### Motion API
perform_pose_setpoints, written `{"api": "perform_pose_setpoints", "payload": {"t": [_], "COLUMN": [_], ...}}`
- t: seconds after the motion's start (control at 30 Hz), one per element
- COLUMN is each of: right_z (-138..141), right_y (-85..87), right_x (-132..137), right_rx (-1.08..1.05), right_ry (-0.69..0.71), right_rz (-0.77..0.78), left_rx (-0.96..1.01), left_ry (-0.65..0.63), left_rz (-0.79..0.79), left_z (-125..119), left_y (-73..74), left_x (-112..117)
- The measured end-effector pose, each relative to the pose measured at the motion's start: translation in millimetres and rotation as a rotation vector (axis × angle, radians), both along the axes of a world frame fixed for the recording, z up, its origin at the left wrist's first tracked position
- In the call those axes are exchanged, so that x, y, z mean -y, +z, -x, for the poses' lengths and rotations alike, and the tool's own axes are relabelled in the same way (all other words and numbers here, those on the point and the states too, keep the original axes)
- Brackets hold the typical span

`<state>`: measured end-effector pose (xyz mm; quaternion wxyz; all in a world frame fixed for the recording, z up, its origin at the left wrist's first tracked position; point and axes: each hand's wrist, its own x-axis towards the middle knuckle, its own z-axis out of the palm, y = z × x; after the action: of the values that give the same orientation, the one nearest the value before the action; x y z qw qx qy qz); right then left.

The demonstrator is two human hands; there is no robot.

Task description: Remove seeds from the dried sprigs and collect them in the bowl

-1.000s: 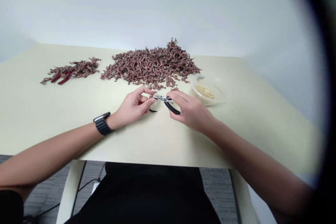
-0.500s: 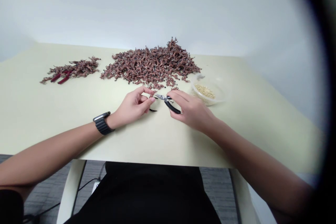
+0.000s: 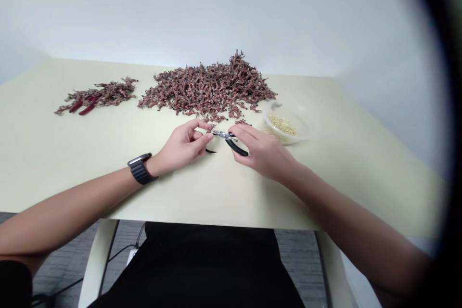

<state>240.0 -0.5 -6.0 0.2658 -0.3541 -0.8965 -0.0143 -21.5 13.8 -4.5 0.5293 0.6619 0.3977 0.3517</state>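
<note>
My right hand [image 3: 263, 149] grips small pliers [image 3: 231, 143] with black handles and short silver jaws that point left. Between the thumb and index finger of my left hand [image 3: 186, 143] is a tiny reddish-brown piece [image 3: 210, 128], mostly hidden by the fingertips. The plier jaws meet it right at these fingertips. A dark curved sliver [image 3: 210, 151] shows just below my left thumb; what it belongs to is unclear. Behind both hands lies a large heap of small reddish-brown twisted pieces [image 3: 207, 89], some with dark ends.
A clear plastic bowl [image 3: 303, 135] with small yellowish bits [image 3: 282, 125] stands right of the heap. At the left, a smaller pile [image 3: 117, 92] partly covers a red-handled tool [image 3: 88, 106]. All rest on a pale yellow table [image 3: 216, 192] against a white wall.
The plier jaws have tilted slightly and come a little closer to my left fingertips. My left hand stays in place, and the heaps are unchanged.
</note>
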Motion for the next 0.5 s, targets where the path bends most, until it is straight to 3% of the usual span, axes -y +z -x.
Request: {"api": "perform_pose_setpoints", "payload": {"t": [0.17, 0.37, 0.5], "right_z": [0.9, 2.7, 0.8], "right_y": [0.4, 3.9, 2.6], "right_x": [1.0, 0.1, -1.7], "right_rx": [-0.009, -0.141, -0.156], "right_ry": [0.004, -0.032, -0.033], "right_rz": [0.028, 0.215, 0.173], "left_rx": [0.000, 0.025, 0.028], "left_ry": [0.002, -0.032, -0.025], "left_rz": [0.005, -0.022, 0.002], "left_z": [0.4, 0.8, 1.3], "left_y": [0.0, -0.6, 0.3], "left_x": [-0.1, -0.5, -0.5]}}
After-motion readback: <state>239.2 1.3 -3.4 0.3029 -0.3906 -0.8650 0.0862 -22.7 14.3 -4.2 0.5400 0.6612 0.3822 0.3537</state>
